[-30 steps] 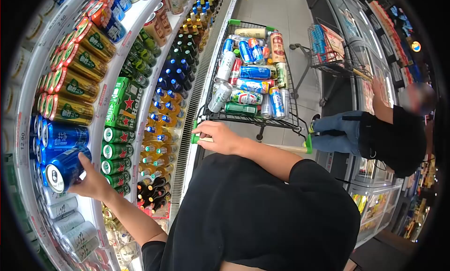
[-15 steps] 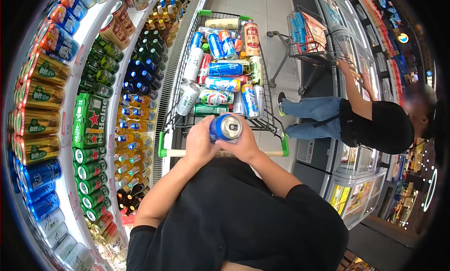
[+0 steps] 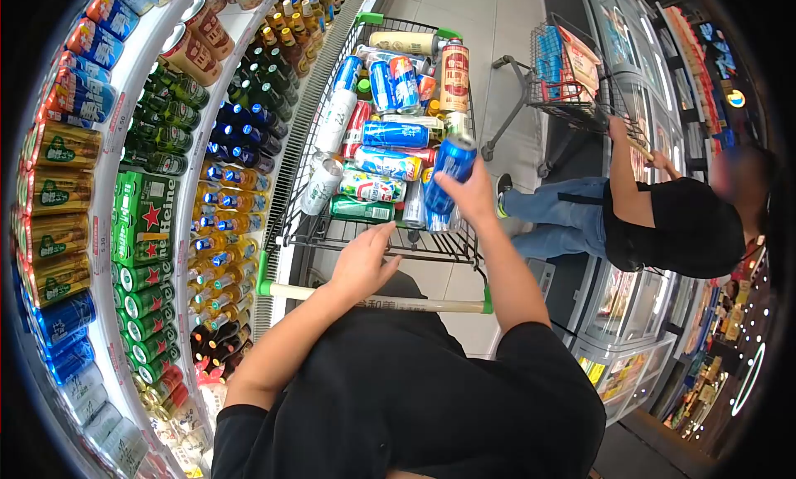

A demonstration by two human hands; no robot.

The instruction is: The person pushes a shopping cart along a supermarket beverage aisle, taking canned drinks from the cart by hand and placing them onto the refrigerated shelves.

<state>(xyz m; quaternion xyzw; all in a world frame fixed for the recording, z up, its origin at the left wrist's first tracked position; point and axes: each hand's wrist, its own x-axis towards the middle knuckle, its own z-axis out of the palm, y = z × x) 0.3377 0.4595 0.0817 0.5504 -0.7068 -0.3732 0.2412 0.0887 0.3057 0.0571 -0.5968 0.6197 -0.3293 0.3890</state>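
Observation:
My right hand (image 3: 471, 189) is wrapped round a blue can (image 3: 455, 160) over the right side of a wire shopping cart (image 3: 390, 245). The can is tilted, its top pointing away from me. Under and around it lie several cans and bottles, among them a blue can lying sideways (image 3: 396, 134), a green can (image 3: 362, 209) and a tall red-and-cream can (image 3: 454, 77). My left hand (image 3: 363, 262) holds nothing, fingers apart, just above the near edge of the cart, by its pale handle (image 3: 448, 306).
Shelves on the left hold gold cans (image 3: 60, 237), green cans (image 3: 149, 323) and rows of bottles (image 3: 224, 222). At the right a person in black (image 3: 676, 222) holds another cart (image 3: 572, 69) beside glass-fronted freezers (image 3: 626, 301).
The blue can went from the left shelf to both hands, then into my right hand over the cart. My left hand has let go of it and opened.

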